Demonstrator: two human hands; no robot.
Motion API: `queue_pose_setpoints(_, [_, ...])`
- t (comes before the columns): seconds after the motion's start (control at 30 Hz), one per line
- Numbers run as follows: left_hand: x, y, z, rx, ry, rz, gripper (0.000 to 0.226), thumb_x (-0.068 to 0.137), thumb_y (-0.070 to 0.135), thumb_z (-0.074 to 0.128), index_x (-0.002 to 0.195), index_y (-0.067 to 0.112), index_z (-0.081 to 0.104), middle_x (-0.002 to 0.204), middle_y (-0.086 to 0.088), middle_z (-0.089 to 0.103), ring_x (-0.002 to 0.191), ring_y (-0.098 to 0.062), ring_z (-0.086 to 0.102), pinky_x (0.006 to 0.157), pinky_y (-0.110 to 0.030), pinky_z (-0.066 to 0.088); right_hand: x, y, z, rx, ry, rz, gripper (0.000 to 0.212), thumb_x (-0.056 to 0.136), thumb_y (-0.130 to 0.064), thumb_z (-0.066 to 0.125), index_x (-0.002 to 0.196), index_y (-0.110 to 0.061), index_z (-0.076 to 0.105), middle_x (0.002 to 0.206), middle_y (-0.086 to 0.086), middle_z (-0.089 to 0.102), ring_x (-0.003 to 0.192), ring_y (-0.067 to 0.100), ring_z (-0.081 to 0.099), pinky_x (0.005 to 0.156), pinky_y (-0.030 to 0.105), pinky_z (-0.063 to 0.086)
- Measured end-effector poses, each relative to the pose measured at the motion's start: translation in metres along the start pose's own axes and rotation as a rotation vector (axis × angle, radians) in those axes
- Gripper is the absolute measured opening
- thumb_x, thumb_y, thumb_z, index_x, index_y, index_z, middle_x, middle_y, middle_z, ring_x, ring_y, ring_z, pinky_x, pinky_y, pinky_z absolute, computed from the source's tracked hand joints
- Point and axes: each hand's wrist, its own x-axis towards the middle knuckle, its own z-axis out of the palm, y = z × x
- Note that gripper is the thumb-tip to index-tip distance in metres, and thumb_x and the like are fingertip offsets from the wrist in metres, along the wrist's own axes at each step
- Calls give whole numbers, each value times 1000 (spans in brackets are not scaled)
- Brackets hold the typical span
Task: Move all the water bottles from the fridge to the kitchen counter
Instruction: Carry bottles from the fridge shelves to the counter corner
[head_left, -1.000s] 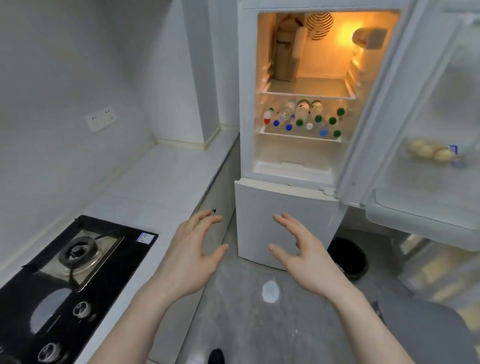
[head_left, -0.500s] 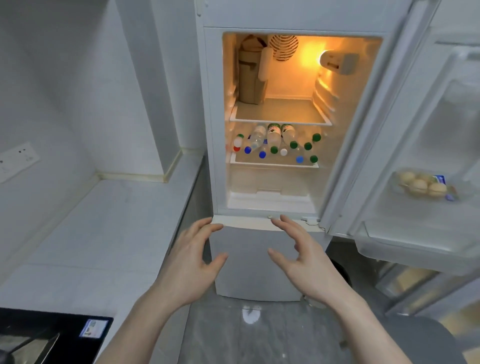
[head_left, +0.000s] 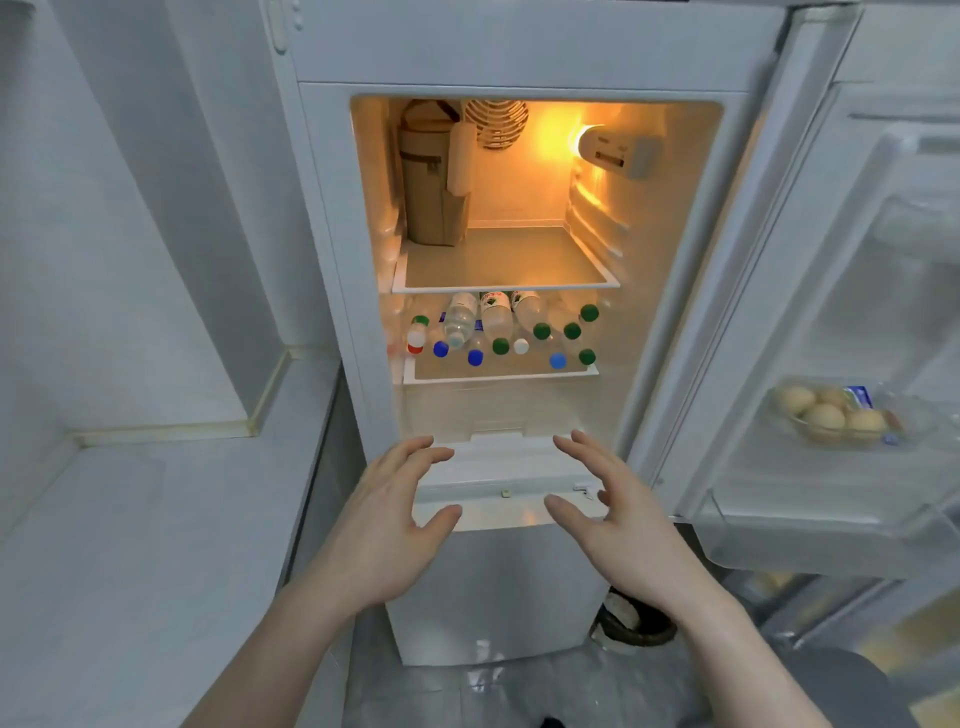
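Note:
The white fridge (head_left: 519, 47) stands open and lit inside. Several clear water bottles (head_left: 496, 317) with green, blue, white and red caps lie piled on the middle shelf (head_left: 498, 375), caps pointing outward. My left hand (head_left: 387, 519) and my right hand (head_left: 613, 519) hover empty in front of the fridge's lower edge, below the bottles, palms facing each other, fingers spread. The white kitchen counter (head_left: 145, 561) lies to the left of the fridge.
A brown carton (head_left: 431, 192) stands at the upper shelf's back left. The open fridge door (head_left: 857, 312) swings out on the right, with eggs (head_left: 826, 415) in its rack. A dark bin (head_left: 639, 623) sits on the floor beside the fridge.
I have moved closer to the fridge; it now fills the view and the stove has dropped out of sight. Both hands rose toward the fridge opening, still empty.

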Motion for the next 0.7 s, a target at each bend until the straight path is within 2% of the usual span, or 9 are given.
queue_pose_setpoints(0.1, [33,-3,4,23,7,9,55,96,44,62,147,40,42,156,24,31,144,-3,28,116,-22,26,34,9,-4,13,10,-11,60,96,-40,68,149,-51,43,160,-33,27,147,-9,28,124,38,32])
queue_pose_setpoints(0.17, [59,-6,8,33,12,0,55,96,44,62,147,39,42,155,23,32,145,-3,28,115,-21,25,62,16,-7,30,6,-15,60,95,-39,69,148,-52,44,160,-33,28,146,-8,30,123,37,32])
queue_pose_setpoints(0.43, [175,-6,26,56,79,-47,52,95,43,65,143,40,46,138,31,37,134,1,38,108,-19,32,186,48,-29,73,-24,-26,60,94,-38,70,147,-50,44,157,-30,34,144,1,37,119,37,39])
queue_pose_setpoints(0.53, [209,-6,37,12,86,-66,52,93,42,68,142,39,48,136,32,40,130,0,43,109,-25,38,223,56,-40,102,-33,-21,58,95,-31,71,144,-49,46,152,-24,41,136,5,45,109,30,43])
queue_pose_setpoints(0.7, [243,-22,46,2,48,-131,55,93,39,69,143,37,47,139,24,43,127,-6,48,104,-25,42,260,64,-39,118,-57,5,57,95,-30,71,146,-43,48,142,-21,47,124,4,53,95,25,47])
